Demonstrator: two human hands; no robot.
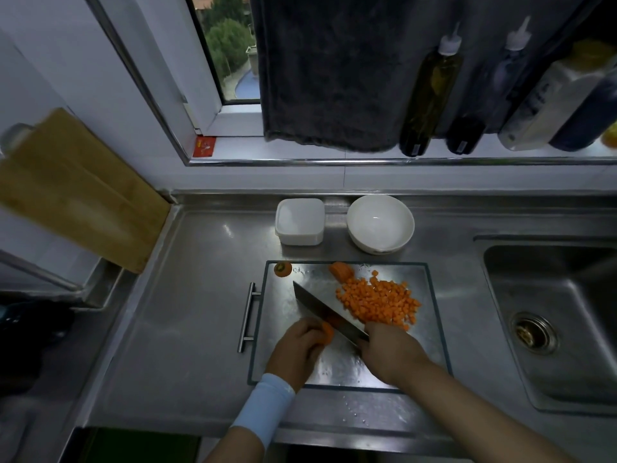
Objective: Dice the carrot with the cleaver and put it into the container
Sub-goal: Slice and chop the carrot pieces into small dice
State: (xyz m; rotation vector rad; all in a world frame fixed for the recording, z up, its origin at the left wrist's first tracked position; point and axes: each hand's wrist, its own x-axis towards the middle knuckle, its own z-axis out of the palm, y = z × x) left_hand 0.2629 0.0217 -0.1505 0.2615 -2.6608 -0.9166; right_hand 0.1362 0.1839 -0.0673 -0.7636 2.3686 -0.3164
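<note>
The right hand [390, 354] has its grip closed around the handle of the cleaver [329, 314], whose blade runs up and to the left across the steel cutting board [430, 329], edge down beside the carrot piece [328, 333]. The left hand [295, 349] curls over that piece with fingers bent, grip closed on it, pinning it to the board just left of the blade. Both forearms reach in from the lower edge; the left wrist wears a pale blue sleeve [263, 411]. One heap of carrot dice [380, 300] lies on the board's right half, one uncut chunk [341, 270] at its far edge, one stem end [282, 269] at the far left corner. Behind the board on the bench [187, 312] stand one white container [299, 222] and one white bowl [380, 223], side by side, both holding no carrot
</note>
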